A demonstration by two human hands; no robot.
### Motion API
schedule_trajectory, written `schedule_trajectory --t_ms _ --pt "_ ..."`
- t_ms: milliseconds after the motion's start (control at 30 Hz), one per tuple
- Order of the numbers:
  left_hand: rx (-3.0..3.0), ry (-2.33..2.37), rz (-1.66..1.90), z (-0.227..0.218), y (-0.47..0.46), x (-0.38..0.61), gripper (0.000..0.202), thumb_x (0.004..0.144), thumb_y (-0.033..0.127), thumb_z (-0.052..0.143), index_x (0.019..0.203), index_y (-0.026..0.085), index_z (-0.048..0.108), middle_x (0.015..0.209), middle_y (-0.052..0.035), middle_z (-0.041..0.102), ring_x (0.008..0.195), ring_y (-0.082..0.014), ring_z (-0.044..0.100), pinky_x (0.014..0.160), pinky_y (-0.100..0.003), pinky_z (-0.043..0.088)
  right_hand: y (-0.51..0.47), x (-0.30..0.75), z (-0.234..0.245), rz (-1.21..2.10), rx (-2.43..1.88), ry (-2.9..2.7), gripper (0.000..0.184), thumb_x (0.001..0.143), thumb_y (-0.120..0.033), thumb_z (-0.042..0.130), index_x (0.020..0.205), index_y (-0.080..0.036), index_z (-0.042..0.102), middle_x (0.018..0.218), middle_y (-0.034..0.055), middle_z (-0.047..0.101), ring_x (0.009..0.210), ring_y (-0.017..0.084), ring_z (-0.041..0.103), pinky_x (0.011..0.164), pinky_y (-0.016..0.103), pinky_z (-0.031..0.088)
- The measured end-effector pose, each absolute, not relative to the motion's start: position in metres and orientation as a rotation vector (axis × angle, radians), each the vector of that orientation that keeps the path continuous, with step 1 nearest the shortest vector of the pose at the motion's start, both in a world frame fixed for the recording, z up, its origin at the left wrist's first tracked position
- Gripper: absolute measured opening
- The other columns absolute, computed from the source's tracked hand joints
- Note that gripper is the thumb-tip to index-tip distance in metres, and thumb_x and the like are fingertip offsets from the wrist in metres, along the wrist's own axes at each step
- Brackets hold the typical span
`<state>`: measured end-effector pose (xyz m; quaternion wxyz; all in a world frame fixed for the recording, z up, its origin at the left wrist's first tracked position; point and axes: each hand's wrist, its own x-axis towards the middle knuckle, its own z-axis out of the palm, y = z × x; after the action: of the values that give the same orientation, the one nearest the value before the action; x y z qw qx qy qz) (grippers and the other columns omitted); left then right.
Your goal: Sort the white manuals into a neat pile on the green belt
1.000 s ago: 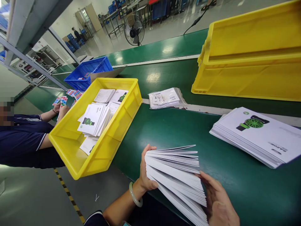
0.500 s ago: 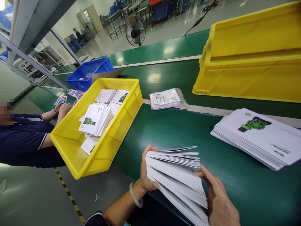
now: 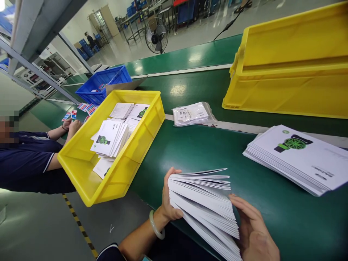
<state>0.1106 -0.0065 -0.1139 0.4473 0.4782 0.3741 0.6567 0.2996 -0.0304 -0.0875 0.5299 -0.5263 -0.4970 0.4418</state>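
My left hand (image 3: 169,203) is closed around the spine end of a thick stack of white booklets (image 3: 201,206), thumb in front and fingers behind. Their free edges fan apart toward the right, in several wedges. My right hand (image 3: 257,230) is at the fanned edges with its fingers stretched and slightly bent. Its fingertips are at or just off the paper; contact is hard to make out. On the green bench to the right lies another pile of white booklets (image 3: 307,156), the top one printed with a green and black wheel-like picture.
A yellow crate (image 3: 141,156) holding similar booklets stands left, with a blue crate (image 3: 116,76) behind. Large yellow crates (image 3: 288,83) sit back right. A bagged paper bundle (image 3: 191,113) lies mid-bench. A co-worker's hands (image 3: 71,125) hold small coloured cards at the left.
My right hand has shifted slightly right, its fingertips drawing back from the booklets' fanned edges. My left hand and the stack have hardly moved.
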Motion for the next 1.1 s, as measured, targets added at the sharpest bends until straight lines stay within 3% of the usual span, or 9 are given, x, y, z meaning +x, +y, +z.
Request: schedule_trajectory --t_ms 167,300,367,567,733,833,933,1100 --pt "1.171 0.924 1.622 -0.113 -0.006 0.111 0.105 0.061 0.079 0.073 0.149 0.034 0.038 0.138 -0.0101 0.045 0.116 -0.0313 0.058 0.103 -0.046 0.05 -0.024 0.305 -0.112 1.137 -1.196 -1.106 0.055 0.099 -0.064 0.041 0.134 -0.024 0.056 0.122 0.0089 0.063 0.121 0.028 0.057 0.101 0.039 0.045" --pt "1.182 0.897 1.62 -0.113 -0.007 0.109 0.104 0.061 0.076 0.075 0.149 0.036 0.038 0.138 -0.0083 0.045 0.116 -0.029 0.058 0.104 -0.042 0.049 -0.025 0.311 -0.122 1.241 -1.227 -1.162 0.063 0.098 -0.067 0.039 0.145 -0.026 0.049 0.131 0.0085 0.057 0.127 0.03 0.052 0.097 0.036 0.048" --pt "1.182 0.907 1.625 -0.114 -0.007 0.109 0.106 0.061 0.077 0.075 0.15 0.034 0.037 0.138 -0.0098 0.045 0.114 -0.0299 0.058 0.102 -0.044 0.05 -0.026 0.313 -0.123 1.213 -1.248 -1.165 0.064 0.098 -0.068 0.038 0.142 -0.024 0.051 0.134 0.0109 0.055 0.126 0.032 0.052 0.095 0.039 0.05" --pt "1.186 0.97 1.607 -0.118 -0.008 0.108 0.113 0.056 0.083 0.072 0.149 0.03 0.036 0.137 -0.0124 0.046 0.115 -0.0328 0.058 0.103 -0.049 0.049 -0.02 0.303 -0.105 1.031 -1.239 -1.188 0.049 0.1 -0.064 0.039 0.112 -0.023 0.064 0.121 0.0118 0.061 0.116 0.03 0.058 0.094 0.043 0.048" --pt "1.197 0.993 1.604 -0.117 -0.008 0.108 0.112 0.057 0.083 0.071 0.149 0.029 0.036 0.137 -0.0125 0.047 0.112 -0.0314 0.059 0.1 -0.046 0.051 -0.013 0.301 -0.106 1.188 -1.25 -1.025 0.063 0.093 -0.071 0.048 0.135 -0.025 0.055 0.118 0.0097 0.061 0.12 0.034 0.052 0.107 0.052 0.034" --pt "1.215 0.99 1.611 -0.116 -0.007 0.108 0.11 0.059 0.083 0.071 0.149 0.03 0.036 0.137 -0.0118 0.048 0.112 -0.0306 0.059 0.099 -0.045 0.051 -0.011 0.307 -0.117 1.23 -1.272 -1.099 0.071 0.091 -0.075 0.046 0.142 -0.026 0.051 0.117 0.0091 0.059 0.121 0.034 0.051 0.102 0.049 0.038" --pt "1.226 0.979 1.617 -0.116 -0.007 0.108 0.11 0.059 0.082 0.071 0.149 0.031 0.036 0.136 -0.011 0.048 0.111 -0.0297 0.059 0.1 -0.044 0.051 -0.012 0.309 -0.119 1.181 -1.256 -1.147 0.061 0.094 -0.07 0.045 0.135 -0.025 0.056 0.123 0.0098 0.058 0.121 0.032 0.052 0.098 0.044 0.042" --pt "1.205 0.946 1.628 -0.115 -0.007 0.108 0.107 0.06 0.079 0.073 0.15 0.033 0.038 0.136 -0.0093 0.047 0.113 -0.0283 0.057 0.101 -0.042 0.049 -0.011 0.303 -0.111 1.14 -1.212 -1.072 0.041 0.098 -0.062 0.046 0.111 -0.026 0.061 0.127 0.0088 0.057 0.125 0.031 0.049 0.106 0.049 0.034"
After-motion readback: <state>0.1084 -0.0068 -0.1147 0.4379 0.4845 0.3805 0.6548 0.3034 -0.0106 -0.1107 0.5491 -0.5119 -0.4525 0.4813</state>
